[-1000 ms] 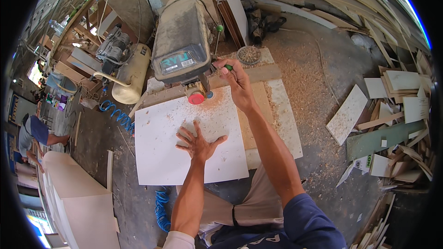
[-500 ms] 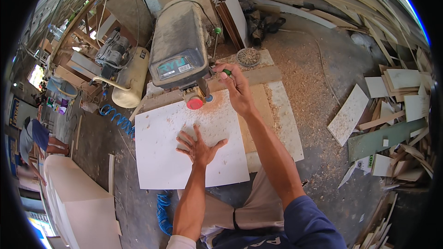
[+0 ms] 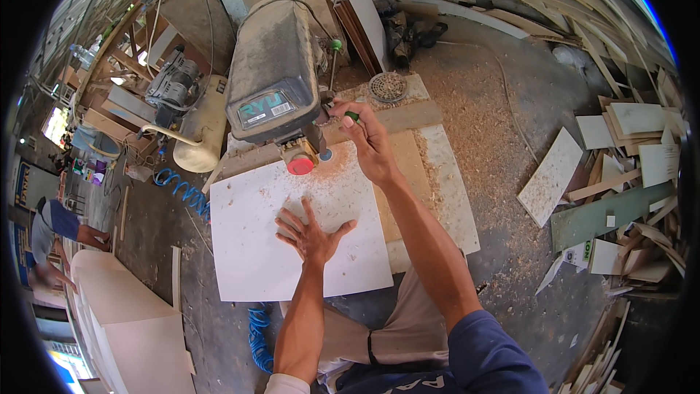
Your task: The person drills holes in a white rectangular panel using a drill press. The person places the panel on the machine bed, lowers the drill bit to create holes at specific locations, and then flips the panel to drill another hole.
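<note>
A dusty drill press point(image 3: 270, 73) stands in front of me, with a red round button point(image 3: 300, 166) on its near end. Below its head the blue-tipped drill chuck point(image 3: 325, 155) is down close to a white board point(image 3: 248, 241), where reddish shavings point(image 3: 339, 168) are scattered. My left hand point(image 3: 310, 233) lies flat on that board, fingers spread. On the right side of the machine my right hand point(image 3: 368, 142) is closed round a green-knobbed feed lever point(image 3: 353, 117). Another green knob point(image 3: 335, 44) sticks up behind it.
A tan air compressor point(image 3: 200, 131) with blue coiled hose point(image 3: 182, 188) stands left. Board offcuts point(image 3: 627, 175) lie heaped at right, and sawdust point(image 3: 481, 146) covers the floor. A round metal grate point(image 3: 388, 87) lies behind the board. At far left a person point(image 3: 58, 226) bends over a large panel point(image 3: 131, 306).
The machine and its surroundings sit slightly further left in view. My left hand stays flat on the board, and my right hand keeps hold of the lever with little visible movement.
</note>
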A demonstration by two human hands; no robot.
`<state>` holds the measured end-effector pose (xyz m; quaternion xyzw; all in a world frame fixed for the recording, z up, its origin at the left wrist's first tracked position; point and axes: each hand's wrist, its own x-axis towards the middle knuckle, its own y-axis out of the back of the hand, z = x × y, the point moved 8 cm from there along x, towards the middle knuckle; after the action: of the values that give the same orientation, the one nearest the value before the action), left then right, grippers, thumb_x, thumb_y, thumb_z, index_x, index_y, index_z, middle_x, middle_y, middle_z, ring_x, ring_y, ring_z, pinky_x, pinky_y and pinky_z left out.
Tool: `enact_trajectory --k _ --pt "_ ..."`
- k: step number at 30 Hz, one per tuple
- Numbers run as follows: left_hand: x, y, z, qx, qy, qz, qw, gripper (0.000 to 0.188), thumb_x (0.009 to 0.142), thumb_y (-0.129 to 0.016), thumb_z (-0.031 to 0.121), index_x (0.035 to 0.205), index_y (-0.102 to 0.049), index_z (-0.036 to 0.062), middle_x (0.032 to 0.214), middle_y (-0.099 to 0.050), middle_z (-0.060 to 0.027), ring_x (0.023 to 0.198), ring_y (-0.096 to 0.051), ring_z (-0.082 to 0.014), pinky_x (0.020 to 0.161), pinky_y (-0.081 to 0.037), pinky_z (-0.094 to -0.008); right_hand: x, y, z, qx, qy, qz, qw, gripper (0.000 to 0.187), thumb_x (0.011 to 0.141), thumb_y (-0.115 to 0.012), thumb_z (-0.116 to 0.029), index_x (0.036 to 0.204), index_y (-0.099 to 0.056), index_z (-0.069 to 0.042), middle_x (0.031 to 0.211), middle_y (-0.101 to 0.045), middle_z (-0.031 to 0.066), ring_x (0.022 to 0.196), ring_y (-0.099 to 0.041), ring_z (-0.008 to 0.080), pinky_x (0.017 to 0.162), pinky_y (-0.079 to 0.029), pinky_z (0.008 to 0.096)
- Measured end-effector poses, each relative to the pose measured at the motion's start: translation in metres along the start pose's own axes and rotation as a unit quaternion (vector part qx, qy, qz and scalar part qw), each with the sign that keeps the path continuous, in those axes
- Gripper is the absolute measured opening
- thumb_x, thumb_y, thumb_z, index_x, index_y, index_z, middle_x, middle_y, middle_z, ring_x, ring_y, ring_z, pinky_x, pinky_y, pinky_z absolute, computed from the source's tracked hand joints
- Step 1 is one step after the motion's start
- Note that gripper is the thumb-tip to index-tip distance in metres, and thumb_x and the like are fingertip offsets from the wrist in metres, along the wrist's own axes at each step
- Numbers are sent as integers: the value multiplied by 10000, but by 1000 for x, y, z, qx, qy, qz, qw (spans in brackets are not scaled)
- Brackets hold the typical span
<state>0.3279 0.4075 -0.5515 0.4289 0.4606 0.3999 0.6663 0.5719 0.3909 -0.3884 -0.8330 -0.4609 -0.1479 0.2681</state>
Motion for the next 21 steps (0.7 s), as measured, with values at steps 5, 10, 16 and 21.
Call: enact_trajectory --k 5,10,16,21 --pt "0 0 1 3 2 -7 1000 1493 580 -653 978 1676 39 238 1653 181 -364 1519 221 -549 1165 122 -732 -1 1 -1 0 -2 -2 1000 195 1109 -508 -175 1215 -595 -37 1240 -674 105 1345 -518 215 1100 -386 348" --pt "1 0 -2 -3 -3 3 1000 1492 578 -647 983 1677 34 238 1654 176 -364 1519 217 -550 1163 123 -735 -1 0 1 6 -1 -5 1000 191 1106 -513 -177 1210 -591 -36 1230 -679 102 1350 -513 223 1101 -382 355" --pt "1 -1 0 -2 -5 1 1000 1494 574 -647 985 1677 27 237 1655 169 -366 1520 213 -552 1160 124 -738 -2 1 2 3 0 -7 1000 201 1108 -509 -190 1216 -585 -38 1235 -680 104 1365 -507 233 1121 -375 368" --pt "1 0 0 -2 -2 3 1000 1496 572 -652 982 1677 29 238 1657 160 -364 1522 210 -550 1158 121 -743 -3 1 1 9 -3 -10 1000 200 1108 -509 -190 1219 -583 -41 1249 -676 107 1387 -499 244 1134 -369 381"
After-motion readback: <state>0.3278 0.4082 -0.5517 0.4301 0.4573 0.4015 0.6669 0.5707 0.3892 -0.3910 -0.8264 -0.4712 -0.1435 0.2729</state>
